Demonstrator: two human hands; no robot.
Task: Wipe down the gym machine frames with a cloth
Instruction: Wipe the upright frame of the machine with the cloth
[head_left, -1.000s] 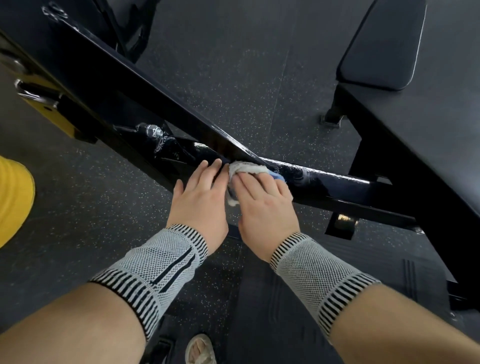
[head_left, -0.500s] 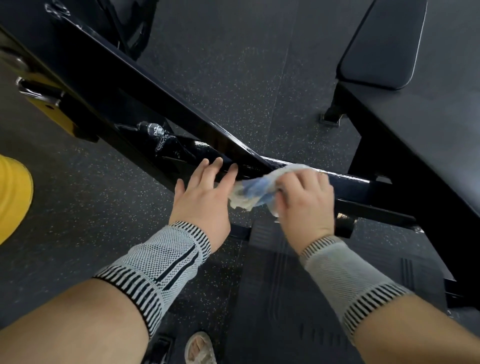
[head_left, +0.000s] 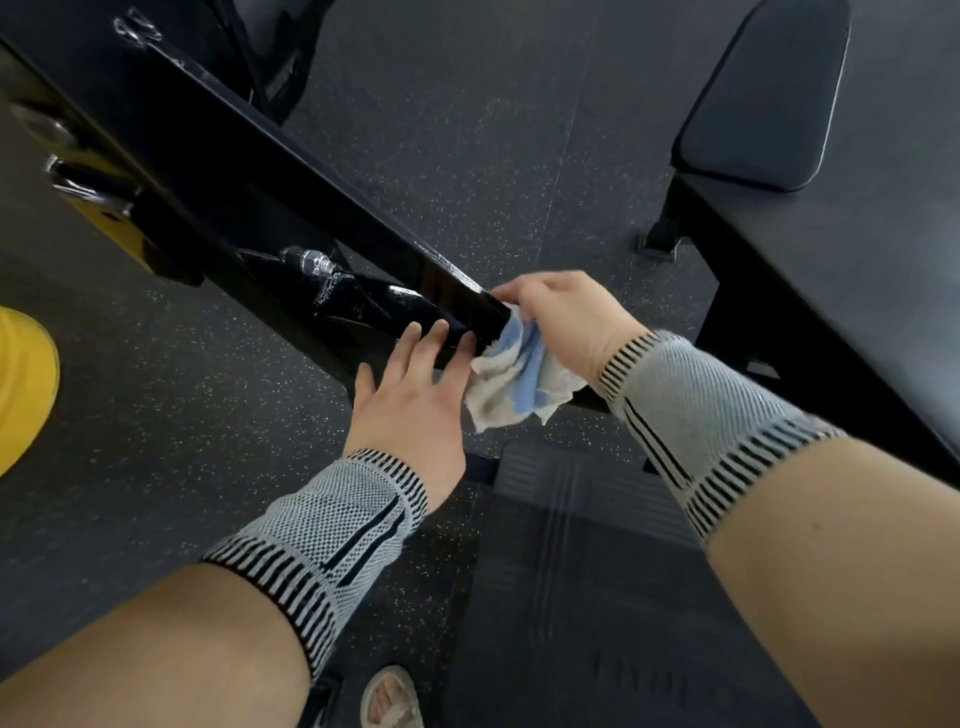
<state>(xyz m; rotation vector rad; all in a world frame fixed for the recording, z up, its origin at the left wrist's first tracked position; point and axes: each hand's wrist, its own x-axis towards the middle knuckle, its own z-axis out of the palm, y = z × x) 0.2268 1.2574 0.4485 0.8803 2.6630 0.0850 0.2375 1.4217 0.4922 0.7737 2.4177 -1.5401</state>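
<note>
A glossy black machine frame beam (head_left: 291, 171) runs diagonally from the upper left down to the centre. My left hand (head_left: 415, 395) rests on its lower end with the fingers straight. Just to its right, my right hand (head_left: 566, 322) grips a white and blue cloth (head_left: 519, 384) and holds it against the beam's end; most of the cloth hangs loose below the hand. Both wrists wear grey knit supports with black stripes.
A black padded bench (head_left: 810, 171) and its steel legs fill the right side. A yellow object (head_left: 21, 384) sits at the left edge, yellow machine parts (head_left: 104, 223) under the beam. Speckled rubber floor (head_left: 467, 156) lies beyond, a ribbed mat (head_left: 582, 561) below. A sandalled foot (head_left: 389, 696) shows at bottom.
My right hand slid right along the frame with the cloth, then came back left and up to the beam's end, turning over it. My left hand stayed in place.
</note>
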